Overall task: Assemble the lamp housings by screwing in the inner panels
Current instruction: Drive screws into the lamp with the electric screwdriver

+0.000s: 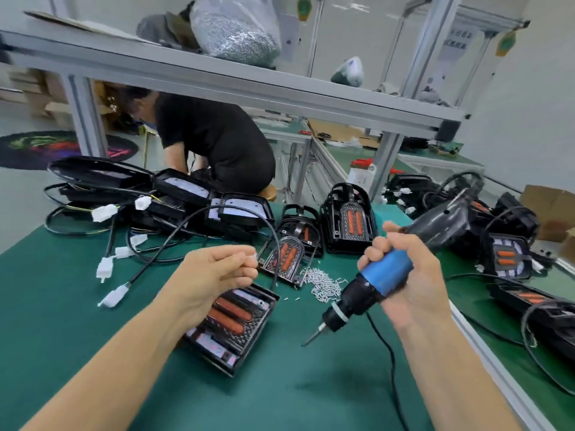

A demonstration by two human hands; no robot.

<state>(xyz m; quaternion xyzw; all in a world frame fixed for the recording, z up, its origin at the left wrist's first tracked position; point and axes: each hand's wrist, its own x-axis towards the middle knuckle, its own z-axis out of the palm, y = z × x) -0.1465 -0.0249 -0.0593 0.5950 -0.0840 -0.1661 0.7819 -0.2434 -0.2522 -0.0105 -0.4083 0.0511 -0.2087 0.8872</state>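
Observation:
A black lamp housing [236, 331] with two orange strips inside lies on the green mat in front of me. My left hand [214, 272] hovers just above its far end, fingers curled, pinching small silvery screws at the fingertips. My right hand [401, 269] grips the blue body of an electric screwdriver [367, 290]. Its bit points down and to the left, above the mat and to the right of the housing, not touching it. A loose pile of screws [323, 283] lies between the two hands.
More housings [347, 222] stand behind the screw pile. A tangle of black housings and cables with white connectors [105, 213] fills the back left, and another heap [510, 250] the right. The screwdriver cord [392, 362] trails toward me. A person in black crouches beyond the table.

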